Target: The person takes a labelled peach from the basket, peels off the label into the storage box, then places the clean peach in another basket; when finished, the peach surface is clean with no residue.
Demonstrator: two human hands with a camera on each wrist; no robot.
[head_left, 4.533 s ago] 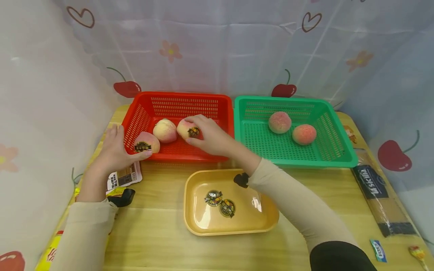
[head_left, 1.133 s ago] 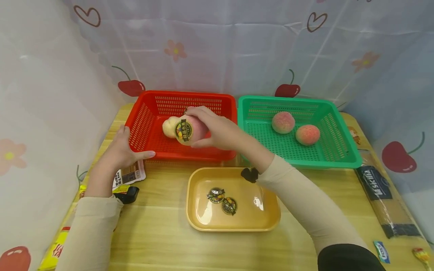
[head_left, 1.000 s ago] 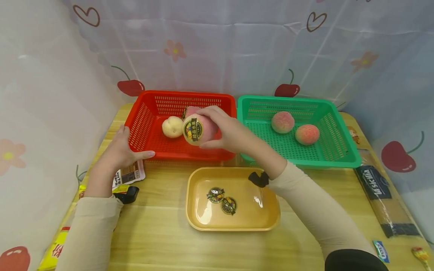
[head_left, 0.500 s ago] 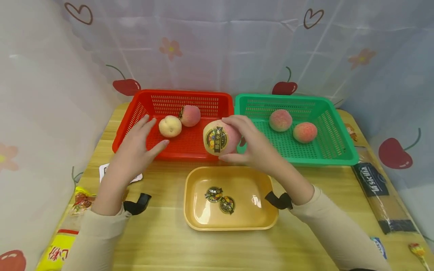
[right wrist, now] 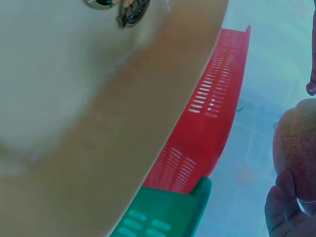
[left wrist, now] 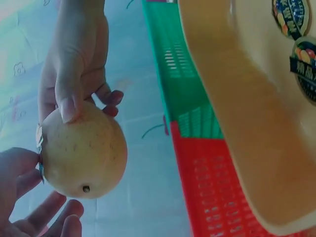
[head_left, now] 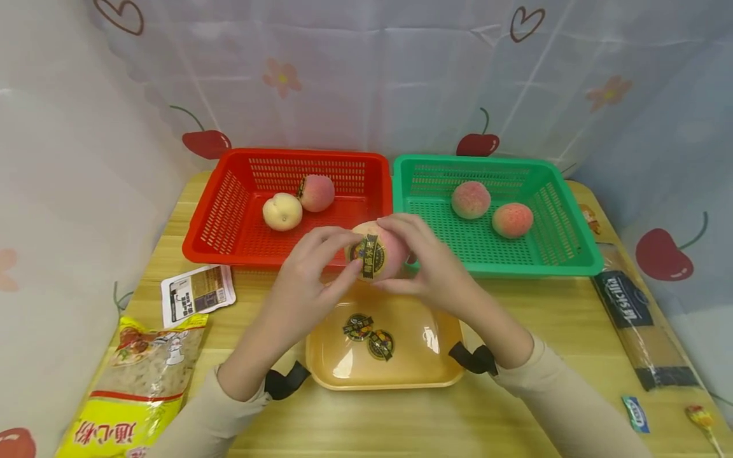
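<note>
Over the back edge of the beige tray [head_left: 412,372], my right hand [head_left: 438,270] grips a peach [head_left: 394,247] between thumb and fingers. A round black-and-gold sticker [head_left: 375,259] is on its side. My left hand [head_left: 303,283] pinches the sticker's edge with thumb and forefinger; the left wrist view shows that edge standing off the peach. Two similar stickers [head_left: 358,326] lie in the tray. The red basket [head_left: 200,245] holds a pale peach [head_left: 282,212] and a pink peach [head_left: 317,193] with a dark sticker.
At right, the green basket [head_left: 504,270] holds two pinkish peaches [head_left: 471,200]. A small packet [head_left: 197,294] and a yellow pasta bag [head_left: 137,381] lie at the left. A long flat package [head_left: 644,324], a small sachet [head_left: 635,413] and a lollipop [head_left: 700,416] lie at the right edge.
My right hand has brought the stickered peach out of the red basket, toward the tray. My left hand has left the basket's rim and moved right to the sticker.
</note>
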